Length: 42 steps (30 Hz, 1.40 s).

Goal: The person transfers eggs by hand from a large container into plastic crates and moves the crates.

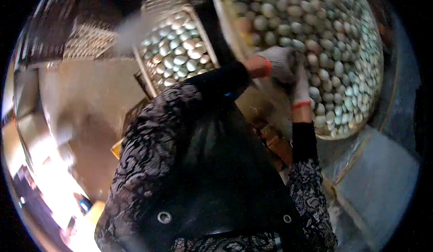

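My left hand (pixel 278 65), in a pale glove with a red cuff, reaches over the near-left rim of a big round basket (pixel 337 138) heaped with eggs (pixel 324 74). Right beside it is my right hand (pixel 302 87), gloved the same way, above the near part of the heap. The two hands meet or nearly meet at the fingers. That spot is dark and blurred, so neither the fingers nor anything between them can be made out. The eggs are whitish, pale green and brownish.
Left of the basket stands a rectangular crate (pixel 208 42) of eggs. Another slatted crate (pixel 90 42) lies farther left. A dark apron (pixel 212 161) covers my front. Reddish-brown pieces like bricks (pixel 277 146) lie below the basket. Bright light falls at lower left.
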Available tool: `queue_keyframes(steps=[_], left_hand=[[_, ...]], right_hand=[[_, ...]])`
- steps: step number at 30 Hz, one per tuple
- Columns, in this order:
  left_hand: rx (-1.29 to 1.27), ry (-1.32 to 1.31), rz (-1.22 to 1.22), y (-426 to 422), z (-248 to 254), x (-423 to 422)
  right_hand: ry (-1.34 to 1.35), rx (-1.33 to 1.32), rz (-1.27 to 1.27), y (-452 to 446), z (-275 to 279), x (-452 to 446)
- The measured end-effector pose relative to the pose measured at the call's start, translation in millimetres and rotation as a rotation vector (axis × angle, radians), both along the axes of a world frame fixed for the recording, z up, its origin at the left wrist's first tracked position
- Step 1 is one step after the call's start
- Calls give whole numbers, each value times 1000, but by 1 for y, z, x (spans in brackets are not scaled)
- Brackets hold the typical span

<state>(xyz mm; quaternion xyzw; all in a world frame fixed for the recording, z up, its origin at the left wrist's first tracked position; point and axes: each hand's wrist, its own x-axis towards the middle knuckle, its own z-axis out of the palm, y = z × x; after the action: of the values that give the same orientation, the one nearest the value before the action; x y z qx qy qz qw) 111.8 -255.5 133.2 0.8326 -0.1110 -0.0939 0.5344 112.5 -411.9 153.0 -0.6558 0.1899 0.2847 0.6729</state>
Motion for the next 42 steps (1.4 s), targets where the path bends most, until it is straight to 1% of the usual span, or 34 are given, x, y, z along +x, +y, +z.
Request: queue_keyframes(steps=[1,2,4,5,6,7,8,10,12,13,15,16,17,19,20,22,24,25,26,28,29,30,31,32,33,34,35,36,38,39,40,41,42], left_hand=[[23,31,-15,4,23,-9],[0,8,43,2,24,-13],[-73,-62,123,-6,24,-17],[-126,-113,147,-6,27,-18],[-130,-109,171,-5,35,-21],[-70,-115,191,-4,43,-23],[-9,-121,209,1,49,-26],[-42,-165,269,4,44,-23],[-116,-236,335,16,43,-27],[-117,-243,354,19,35,-23],[-216,-169,296,21,16,-13],[-218,-172,309,18,13,-11],[-186,-150,320,13,10,-10],[-156,-120,330,12,11,-15],[-110,-121,315,14,15,-16],[-62,-125,301,19,30,-19],[-78,-149,303,20,45,-31],[-78,-143,300,23,59,-39],[-125,-110,292,26,74,-45],[-176,-78,286,37,96,-58],[-232,-82,325,44,104,-67],[-286,-86,363,52,109,-77],[-286,-87,365,62,105,-88],[-269,-289,469,75,97,-100],[-277,-358,535,89,92,-115],[-281,-427,603,104,88,-130],[-316,-363,637,119,85,-147],[-317,-327,699,133,67,-158],[-238,-286,903,152,35,-195],[-149,-286,1034,161,23,-214],[-614,-142,1104,169,-29,-223],[-635,-36,1146,179,-48,-235],[-659,71,1186,188,-67,-248]], right_hand=[[-154,5,162,-31,-45,14],[-87,-6,87,-5,0,-5],[-6,-39,31,6,33,-8],[-24,35,59,0,29,-1],[-39,112,88,-5,25,7],[-51,189,116,3,35,7],[-82,80,91,8,47,0],[-116,-28,83,33,69,-11],[-159,-97,131,31,61,1],[-178,-120,153,30,56,8],[-171,-104,167,27,32,21],[-172,-105,181,26,28,24],[-49,5,141,24,24,28],[84,112,96,35,29,15],[-79,-114,107,41,33,4],[-247,-337,117,53,54,-5],[-56,-92,67,54,73,-8],[-51,-92,64,48,75,-6],[-175,-122,128,40,77,2],[-306,-46,71,52,93,-4],[-306,-48,73,51,93,4],[-362,-151,180,50,91,16],[-416,-253,290,58,96,19],[-679,-368,515,66,88,2],[-973,-482,678,82,84,-20],[-783,-206,665,118,86,-35],[-967,-234,720,149,79,-50],[-660,-82,674,161,40,-53],[-381,159,722,214,20,-82],[-233,254,732,240,10,-96],[-217,113,819,263,-6,-105],[-261,184,870,278,-54,-111],[-233,64,946,294,-65,-120]])
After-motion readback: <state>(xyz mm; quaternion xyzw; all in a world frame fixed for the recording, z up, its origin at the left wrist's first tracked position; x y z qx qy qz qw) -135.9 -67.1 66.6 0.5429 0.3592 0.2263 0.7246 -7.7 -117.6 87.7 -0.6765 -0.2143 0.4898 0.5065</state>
